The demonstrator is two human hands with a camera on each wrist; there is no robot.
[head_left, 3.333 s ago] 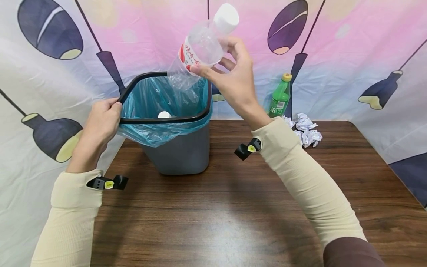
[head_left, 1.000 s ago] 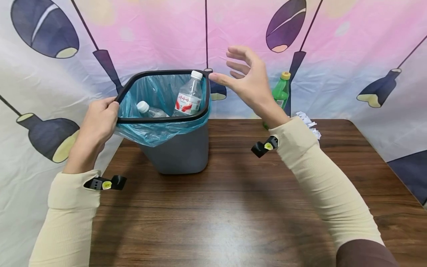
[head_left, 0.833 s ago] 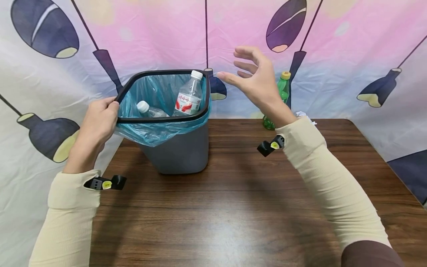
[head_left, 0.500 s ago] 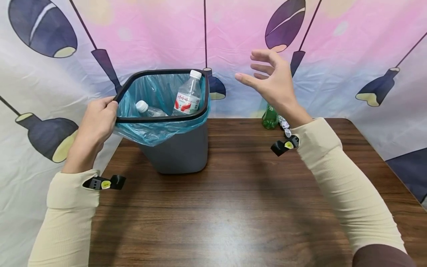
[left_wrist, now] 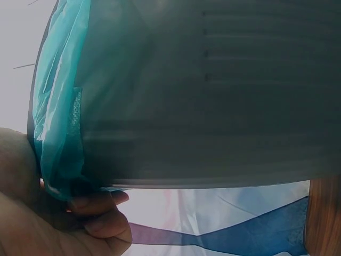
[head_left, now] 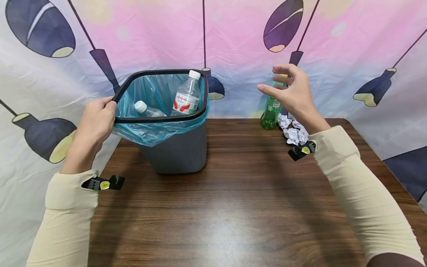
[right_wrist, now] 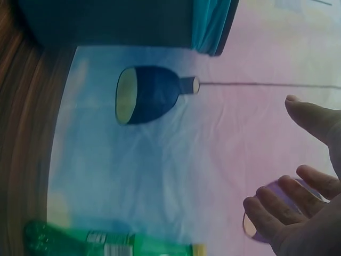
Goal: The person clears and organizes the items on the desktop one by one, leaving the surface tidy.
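Observation:
My left hand (head_left: 99, 118) grips the left corner of the black rim of a grey trash bin (head_left: 180, 148). In the left wrist view its fingers (left_wrist: 106, 224) curl under the edge, over the teal bin liner (left_wrist: 61, 122). Inside the bin stand a clear plastic bottle (head_left: 185, 97) with a red and white label and, lower, another clear bottle (head_left: 148, 109) with a white cap. My right hand (head_left: 295, 92) holds nothing; its fingers are spread and relaxed. It overlaps the upper part of a green plastic bottle (head_left: 271, 109) in the head view. The right wrist view shows that bottle (right_wrist: 117, 244) below the hand.
Several crumpled paper balls (head_left: 295, 133) lie beside the green bottle near the back edge of the brown wooden table (head_left: 217, 207). Behind the table hangs a printed cloth backdrop (head_left: 160, 33). The bin stands at the table's left rear.
The right hand has released the labelled bottle, which now stands in the bin, and has moved right and down toward the green bottle. The left hand stays on the rim.

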